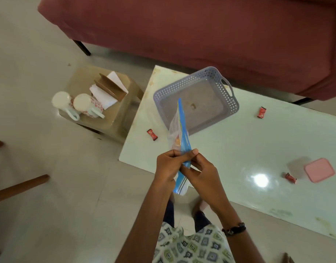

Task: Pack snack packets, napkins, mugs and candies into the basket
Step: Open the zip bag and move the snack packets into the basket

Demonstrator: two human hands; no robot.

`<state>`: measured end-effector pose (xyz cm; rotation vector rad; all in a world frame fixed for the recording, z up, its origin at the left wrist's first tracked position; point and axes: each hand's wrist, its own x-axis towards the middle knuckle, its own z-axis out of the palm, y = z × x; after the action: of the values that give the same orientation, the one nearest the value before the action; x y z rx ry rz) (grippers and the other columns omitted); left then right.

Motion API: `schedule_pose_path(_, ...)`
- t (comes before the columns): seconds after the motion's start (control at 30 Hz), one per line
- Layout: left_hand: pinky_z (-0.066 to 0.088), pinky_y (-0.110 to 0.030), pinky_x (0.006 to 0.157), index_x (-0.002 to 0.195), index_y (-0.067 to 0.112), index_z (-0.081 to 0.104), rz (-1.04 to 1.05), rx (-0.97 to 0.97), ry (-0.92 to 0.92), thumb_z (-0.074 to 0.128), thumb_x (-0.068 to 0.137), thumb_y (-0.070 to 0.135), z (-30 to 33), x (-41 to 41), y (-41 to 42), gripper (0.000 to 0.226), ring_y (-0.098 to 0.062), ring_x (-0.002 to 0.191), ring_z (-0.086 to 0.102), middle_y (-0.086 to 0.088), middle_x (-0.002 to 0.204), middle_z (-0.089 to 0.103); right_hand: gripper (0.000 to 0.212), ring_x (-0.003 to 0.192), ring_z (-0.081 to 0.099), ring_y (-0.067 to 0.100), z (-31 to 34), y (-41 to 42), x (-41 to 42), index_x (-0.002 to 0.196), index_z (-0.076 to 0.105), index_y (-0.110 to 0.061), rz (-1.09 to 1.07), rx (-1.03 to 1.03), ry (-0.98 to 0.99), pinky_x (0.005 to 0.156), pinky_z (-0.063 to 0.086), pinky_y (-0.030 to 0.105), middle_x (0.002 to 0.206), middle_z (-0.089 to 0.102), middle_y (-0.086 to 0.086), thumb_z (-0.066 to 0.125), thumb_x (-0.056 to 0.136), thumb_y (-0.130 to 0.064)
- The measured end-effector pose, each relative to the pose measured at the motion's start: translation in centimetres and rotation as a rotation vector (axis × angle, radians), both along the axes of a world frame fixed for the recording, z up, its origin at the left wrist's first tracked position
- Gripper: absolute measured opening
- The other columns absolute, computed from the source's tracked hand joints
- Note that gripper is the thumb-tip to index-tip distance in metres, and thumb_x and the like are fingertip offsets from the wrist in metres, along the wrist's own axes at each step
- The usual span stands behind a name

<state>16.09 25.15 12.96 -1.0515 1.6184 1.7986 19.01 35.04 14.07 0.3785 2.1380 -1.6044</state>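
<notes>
Both hands hold a clear zip bag [179,133] with a blue seal strip, edge-on above the table's near edge; something orange shows inside it. My left hand [168,166] and my right hand [198,168] pinch the strip between fingers and thumbs. A grey perforated basket [227,95] lies beyond the bag on the white table [239,149]; a small brownish speck shows on its floor. Three red candies lie loose on the table: one [152,134] at the left, one [261,112] right of the basket, one [291,178] beside a pink lid. Two white mugs [61,102] [86,104] and napkins [104,93] in a brown holder sit on a stool.
The beige stool [114,122] stands left of the table on the tiled floor. A pink square lid [319,170] lies at the table's right. A maroon sofa [182,25] runs behind. Wooden chair legs [21,186] jut in at the left.
</notes>
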Motion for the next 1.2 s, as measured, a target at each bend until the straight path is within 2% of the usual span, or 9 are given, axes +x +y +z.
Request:
schedule_pose_path(0.2, 0.054, -0.019, 0.057, 0.089, -0.002, 0.068, -0.028, 0.126, -0.041, 0.081, 0.066, 0.02, 0.2, 0.8, 1.6, 0.034, -0.008, 0.054, 0.063, 0.002, 0.061, 0.068, 0.015, 0.065, 0.061, -0.01, 1.0, 2.2, 0.8, 0.095, 0.067, -0.013, -0.007, 0.054, -0.011, 0.062, 0.048, 0.006, 0.077, 0.066, -0.013, 0.058, 0.087, -0.005)
schedule_pose_path(0.37, 0.052, -0.016, 0.053, 0.071, 0.011, 0.064, -0.085, 0.117, -0.019, 0.079, 0.061, 0.026, -0.4, 1.3, 2.6, 0.024, -0.008, 0.051, 0.061, 0.006, 0.055, 0.066, 0.011, 0.069, 0.064, -0.002, 1.3, 3.6, 1.4, 0.091, 0.072, -0.016, 0.025, 0.221, 0.027, 0.063, 0.046, 0.004, 0.077, 0.071, -0.008, 0.063, 0.085, -0.013)
schedule_pose_path(0.47, 0.043, -0.011, 0.045, 0.06, 0.01, 0.051, -0.069, 0.103, -0.015, 0.08, 0.063, 0.023, -0.7, 2.3, 3.6, 0.031, -0.002, 0.038, 0.048, 0.011, 0.041, 0.05, 0.007, 0.073, 0.066, 0.008, 1.3, 4.8, 2.5, 0.087, 0.069, -0.021, 0.137, 0.359, -0.048, 0.069, 0.051, 0.017, 0.08, 0.071, -0.01, 0.064, 0.082, -0.023)
schedule_pose_path(0.53, 0.04, -0.013, 0.046, 0.06, 0.013, 0.047, -0.06, 0.079, -0.006, 0.082, 0.05, 0.034, -0.9, 3.2, 4.2, 0.042, -0.005, 0.042, 0.039, 0.008, 0.045, 0.04, 0.005, 0.067, 0.063, 0.003, 1.3, 5.8, 2.9, 0.082, 0.069, -0.021, 0.222, 0.38, -0.112, 0.06, 0.045, 0.007, 0.071, 0.065, -0.013, 0.067, 0.077, -0.019)
schedule_pose_path(0.6, 0.041, -0.016, 0.052, 0.059, 0.015, 0.047, -0.035, 0.088, 0.029, 0.08, 0.045, 0.042, -1.0, 4.0, 4.8, 0.044, -0.008, 0.048, 0.039, 0.007, 0.048, 0.04, 0.008, 0.065, 0.063, -0.002, 1.3, 6.6, 2.9, 0.08, 0.071, -0.02, 0.239, 0.347, -0.136, 0.059, 0.045, 0.004, 0.068, 0.064, -0.015, 0.069, 0.075, -0.013)
schedule_pose_path(0.73, 0.049, -0.019, 0.057, 0.079, 0.003, 0.056, -0.119, 0.017, 0.182, 0.071, 0.079, 0.021, 0.0, 5.8, 5.7, 0.023, -0.011, 0.06, 0.055, -0.004, 0.067, 0.058, 0.012, 0.068, 0.069, 0.002, 1.6, 8.0, 2.6, 0.079, 0.074, -0.019, 0.096, 0.191, -0.128, 0.07, 0.056, 0.02, 0.072, 0.073, -0.009, 0.069, 0.076, -0.009)
schedule_pose_path(0.93, 0.045, -0.022, 0.056, 0.083, -0.005, 0.051, -0.318, -0.191, 0.372, 0.045, 0.096, 0.013, 2.8, 8.4, 6.4, 0.024, -0.016, 0.058, 0.051, -0.021, 0.066, 0.054, 0.011, 0.067, 0.07, 0.002, 3.4, 8.6, 3.4, 0.082, 0.073, -0.019, -0.056, -0.005, -0.111, 0.066, 0.055, 0.011, 0.075, 0.073, -0.007, 0.07, 0.081, -0.008)
schedule_pose_path(1.07, 0.043, -0.023, 0.055, 0.074, 0.003, 0.05, -0.3, -0.184, 0.416, 0.042, 0.097, 0.012, 3.8, 8.8, 6.5, 0.025, -0.014, 0.056, 0.049, -0.018, 0.063, 0.05, 0.006, 0.069, 0.067, -0.002, 4.5, 9.4, 4.8, 0.083, 0.071, -0.02, 0.073, 0.026, -0.116, 0.065, 0.052, 0.009, 0.074, 0.072, -0.009, 0.068, 0.082, -0.014)
schedule_pose_path(1.2, 0.042, -0.025, 0.053, 0.073, 0.008, 0.05, -0.288, -0.147, 0.361, 0.042, 0.095, 0.021, 3.5, 10.0, 6.9, 0.026, -0.014, 0.054, 0.047, -0.004, 0.056, 0.048, 0.011, 0.064, 0.067, 0.008, 4.6, 10.1, 5.3, 0.077, 0.064, -0.02, 0.286, 0.054, -0.149, 0.068, 0.058, 0.031, 0.069, 0.07, -0.007, 0.061, 0.086, -0.023)
